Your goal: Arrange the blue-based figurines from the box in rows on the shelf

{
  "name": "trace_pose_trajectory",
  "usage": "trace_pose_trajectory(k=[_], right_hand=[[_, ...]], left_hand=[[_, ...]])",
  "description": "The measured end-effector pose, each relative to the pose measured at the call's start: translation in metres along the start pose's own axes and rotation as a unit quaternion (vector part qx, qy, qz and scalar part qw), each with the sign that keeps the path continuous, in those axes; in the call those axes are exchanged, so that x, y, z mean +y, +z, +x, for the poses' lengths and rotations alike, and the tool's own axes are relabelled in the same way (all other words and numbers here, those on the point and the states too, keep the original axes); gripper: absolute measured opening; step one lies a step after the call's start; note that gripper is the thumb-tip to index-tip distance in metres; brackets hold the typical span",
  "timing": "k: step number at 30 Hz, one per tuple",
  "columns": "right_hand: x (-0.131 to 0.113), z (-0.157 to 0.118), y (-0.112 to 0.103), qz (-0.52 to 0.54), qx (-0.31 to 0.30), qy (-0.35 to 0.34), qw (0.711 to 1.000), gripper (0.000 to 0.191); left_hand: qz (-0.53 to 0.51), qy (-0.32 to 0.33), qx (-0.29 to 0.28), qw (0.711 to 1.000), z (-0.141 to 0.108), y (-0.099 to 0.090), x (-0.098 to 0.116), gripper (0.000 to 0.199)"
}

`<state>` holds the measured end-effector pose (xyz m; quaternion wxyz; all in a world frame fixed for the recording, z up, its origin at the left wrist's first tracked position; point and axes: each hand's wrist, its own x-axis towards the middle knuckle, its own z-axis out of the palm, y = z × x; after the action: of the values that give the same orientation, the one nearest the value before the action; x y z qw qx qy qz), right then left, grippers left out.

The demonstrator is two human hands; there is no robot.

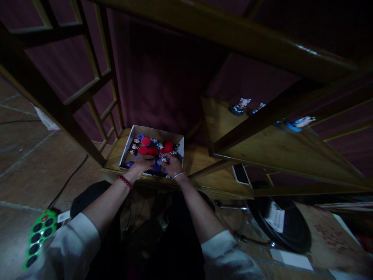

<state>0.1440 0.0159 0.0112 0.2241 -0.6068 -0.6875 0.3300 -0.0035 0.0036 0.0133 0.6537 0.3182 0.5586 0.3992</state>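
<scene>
A shallow cardboard box (172,137) with a white outer wall sits on the low wooden shelf, filled with several small figurines. Red round parts (146,141) and blue or purple pieces stand out among them. My right hand (173,166), reaching over the box's front right, pinches a small blue-and-white figurine (163,159). Opposite it, my left hand (142,163) is over the front of the box, its fingers apart beside the purple pieces. Whether those fingertips touch anything is too dark to tell. Dark-haired figurines (134,149) lie along the box's left side.
Figurines on bases (240,107) stand on the higher wooden shelf (262,149) at right. A phone-like object (240,174) lies on the lower shelf (201,157). Wooden lattice (84,93) rises at left. A green power strip (40,237) and a black round seat (282,221) flank me.
</scene>
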Motion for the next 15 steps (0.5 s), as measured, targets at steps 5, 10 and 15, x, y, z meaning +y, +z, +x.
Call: trace_pose_trajectory(k=[5,10,15], right_hand=[[-0.0001,-0.0004,0.0000,-0.003,0.001,0.002,1.000,0.023],[-0.0004,-0.0005,0.0006,-0.013,0.002,0.006,1.000,0.024],[-0.0055,-0.0022,-0.0008,-0.013,0.004,0.006,1.000,0.023]], left_hand=[[-0.002,-0.009,0.004,1.000,-0.0012,0.0017,0.0018,0.022],[-0.006,-0.015,0.007,1.000,-0.0029,0.0031,0.0038,0.017],[-0.010,-0.020,0.023,0.999,-0.0023,0.0038,0.0031,0.014]])
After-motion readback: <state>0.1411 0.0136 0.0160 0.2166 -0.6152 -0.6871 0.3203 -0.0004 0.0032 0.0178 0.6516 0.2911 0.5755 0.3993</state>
